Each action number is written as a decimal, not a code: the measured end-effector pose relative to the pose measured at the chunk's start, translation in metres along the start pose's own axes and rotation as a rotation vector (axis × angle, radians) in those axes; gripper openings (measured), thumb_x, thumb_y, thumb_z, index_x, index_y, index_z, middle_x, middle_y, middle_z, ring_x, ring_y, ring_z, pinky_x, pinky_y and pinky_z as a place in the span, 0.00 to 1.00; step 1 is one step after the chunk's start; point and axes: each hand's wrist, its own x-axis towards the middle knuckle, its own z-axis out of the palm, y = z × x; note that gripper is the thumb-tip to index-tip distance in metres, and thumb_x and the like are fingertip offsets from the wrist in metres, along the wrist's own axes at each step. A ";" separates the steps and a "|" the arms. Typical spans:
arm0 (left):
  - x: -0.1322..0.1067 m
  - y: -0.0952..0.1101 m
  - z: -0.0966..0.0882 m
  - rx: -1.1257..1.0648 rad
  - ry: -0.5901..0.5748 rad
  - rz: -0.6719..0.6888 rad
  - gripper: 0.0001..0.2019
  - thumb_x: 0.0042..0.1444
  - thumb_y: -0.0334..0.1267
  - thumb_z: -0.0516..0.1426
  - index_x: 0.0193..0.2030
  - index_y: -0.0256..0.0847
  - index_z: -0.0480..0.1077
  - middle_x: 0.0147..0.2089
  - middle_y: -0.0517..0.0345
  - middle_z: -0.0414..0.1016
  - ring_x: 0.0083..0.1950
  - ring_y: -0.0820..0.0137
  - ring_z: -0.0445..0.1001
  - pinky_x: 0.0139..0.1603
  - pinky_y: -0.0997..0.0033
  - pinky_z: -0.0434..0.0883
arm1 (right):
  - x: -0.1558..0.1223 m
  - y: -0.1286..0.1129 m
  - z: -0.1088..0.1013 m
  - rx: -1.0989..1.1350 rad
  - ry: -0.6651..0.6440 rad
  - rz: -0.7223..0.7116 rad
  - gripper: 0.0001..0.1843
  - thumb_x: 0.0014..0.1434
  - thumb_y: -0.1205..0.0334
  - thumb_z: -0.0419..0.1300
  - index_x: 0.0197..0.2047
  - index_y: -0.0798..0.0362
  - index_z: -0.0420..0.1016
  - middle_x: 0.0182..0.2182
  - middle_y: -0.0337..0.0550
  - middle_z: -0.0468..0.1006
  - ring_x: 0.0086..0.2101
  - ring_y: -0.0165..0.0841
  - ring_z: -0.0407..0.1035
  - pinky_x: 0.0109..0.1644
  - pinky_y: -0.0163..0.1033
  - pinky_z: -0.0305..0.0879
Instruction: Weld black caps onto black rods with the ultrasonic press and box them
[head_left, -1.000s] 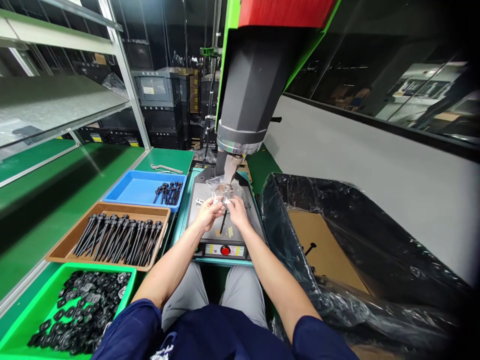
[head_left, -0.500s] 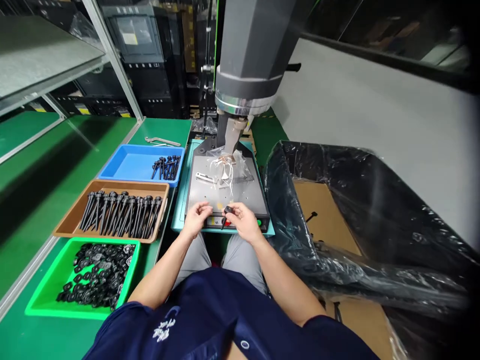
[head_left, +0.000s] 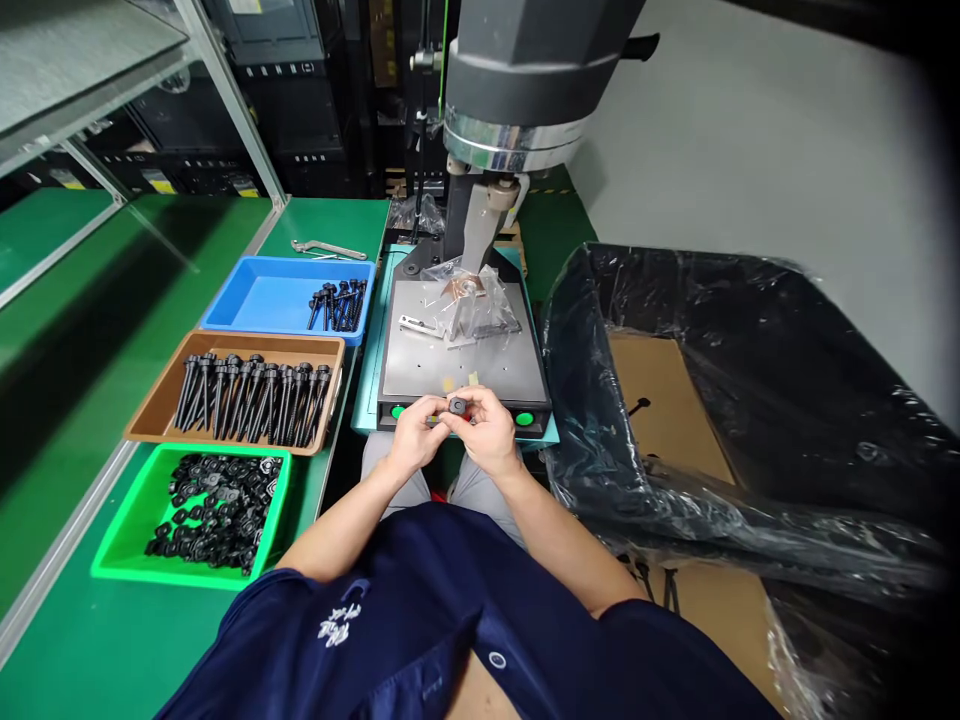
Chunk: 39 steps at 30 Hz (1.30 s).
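Both my hands meet at the front edge of the press machine's base (head_left: pixel 461 372). My left hand (head_left: pixel 417 437) and my right hand (head_left: pixel 489 430) pinch one small black part (head_left: pixel 457 406) between their fingertips, its head facing up. Behind them, on the metal plate, a copper-coloured fixture (head_left: pixel 471 288) sits under clear plastic film, below the press head (head_left: pixel 517 110). Two green buttons (head_left: pixel 524 418) show on the machine's front panel.
On the green bench at left lie a blue tray (head_left: pixel 270 300) with a few black pins, a brown tray (head_left: pixel 161 400) with several long black pins, and a green tray (head_left: pixel 131 520) of small black parts. A carton lined with black plastic (head_left: pixel 675 400) stands at right.
My hands have drawn back from the fixture under the press head to the machine's front edge. The black part went from my right hand alone to both hands' fingertips.
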 end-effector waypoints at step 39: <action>-0.056 0.037 -0.108 -0.002 0.302 -0.275 0.11 0.48 0.42 0.66 0.37 0.38 0.77 0.31 0.56 0.76 0.33 0.68 0.73 0.37 0.69 0.70 | 0.003 0.020 0.018 0.332 -0.389 0.384 0.28 0.48 0.48 0.72 0.50 0.49 0.72 0.34 0.42 0.76 0.33 0.36 0.71 0.36 0.42 0.71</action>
